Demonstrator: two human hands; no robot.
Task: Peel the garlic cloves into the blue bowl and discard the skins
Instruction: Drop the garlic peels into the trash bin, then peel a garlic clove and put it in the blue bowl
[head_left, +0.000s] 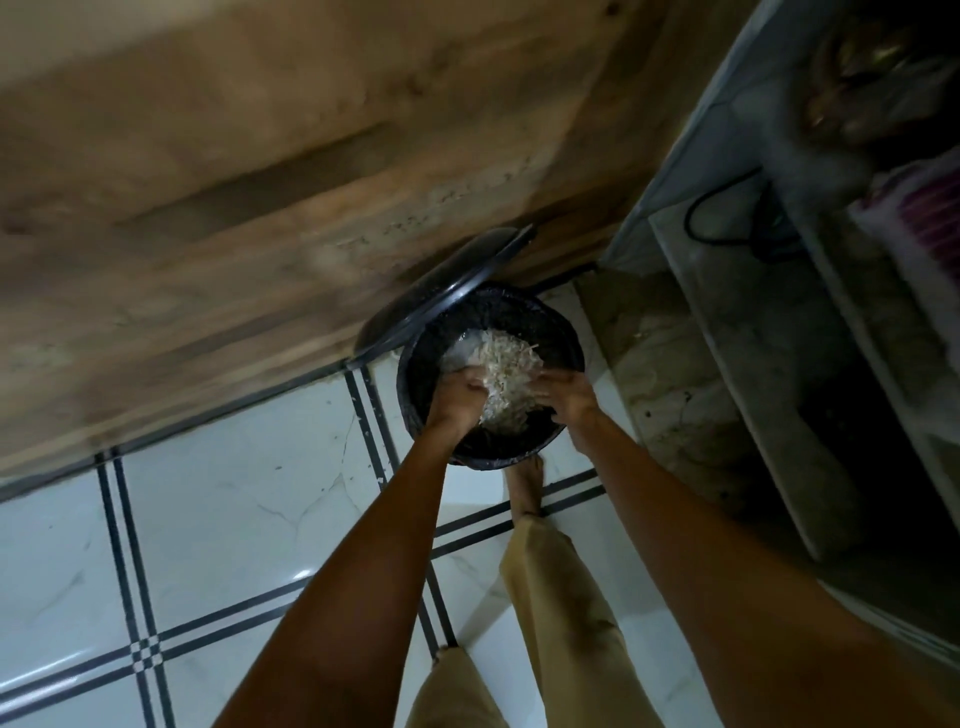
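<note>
A heap of pale garlic skins (506, 371) lies on a whitish sheet or plate (460, 349) held over the open black bin (563, 332). My left hand (457, 402) is curled round the left edge of that whitish thing. At the right edge, my right hand (569, 397) has its fingers bent down into the heap. Both hands are above the bin's mouth. The blue bowl and the cloves are out of view.
The bin's lid (441, 291) stands raised against the brown wall (234, 208). A bare foot (525, 488) is at the bin's base on the white tiled floor (218, 519). A stone counter with shelves (727, 364) rises at the right.
</note>
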